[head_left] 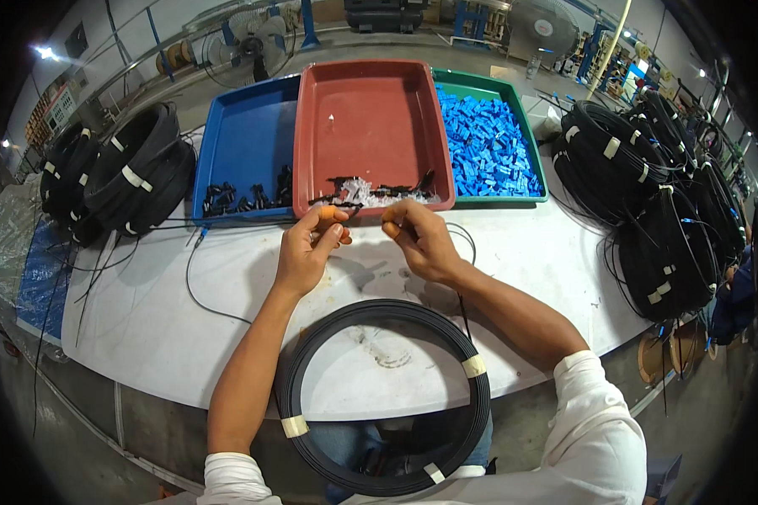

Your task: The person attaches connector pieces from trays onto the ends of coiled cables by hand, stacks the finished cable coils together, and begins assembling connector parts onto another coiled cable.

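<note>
My left hand and my right hand are raised close together at the near edge of the red tray, with orange covers on several fingertips. Each hand is pinched closed; a small dark bit shows by the left fingertips, too small to name. What the right fingers hold is hidden. Below them, a coil of black cable bound with pale tape overhangs the table's near edge. From it a thin cable runs left to a blue connector. Another thin loop curves beside my right hand.
Clear scraps and black pieces lie in the red tray. The blue tray holds black parts; the green tray holds many blue connectors. Black cable coils are stacked left and right on the white table.
</note>
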